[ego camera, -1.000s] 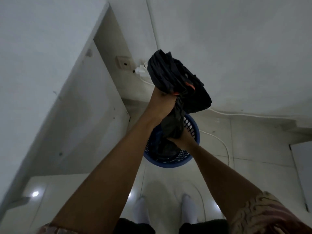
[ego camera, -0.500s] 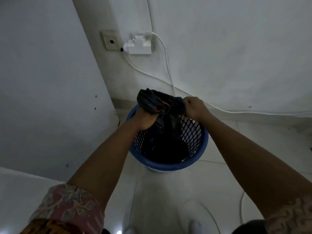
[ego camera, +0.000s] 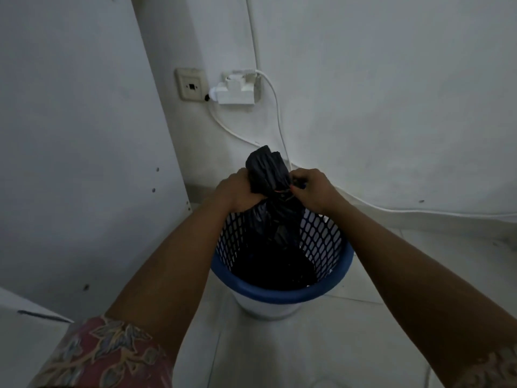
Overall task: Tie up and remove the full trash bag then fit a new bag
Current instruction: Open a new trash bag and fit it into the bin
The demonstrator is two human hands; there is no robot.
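I've got the black trash bag (ego camera: 266, 170) sitting inside the blue mesh bin (ego camera: 279, 294), its bunched neck standing up above the bin's far rim. My left hand (ego camera: 237, 191) clenches that neck, and my right hand (ego camera: 313, 190) pinches a thin reddish bit there (too small to name). A white adapter (ego camera: 236, 92) is on the wall behind the bin.

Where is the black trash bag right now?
In the head view, the black trash bag sits inside the blue basket at centre, its neck gripped by the left hand and right hand.
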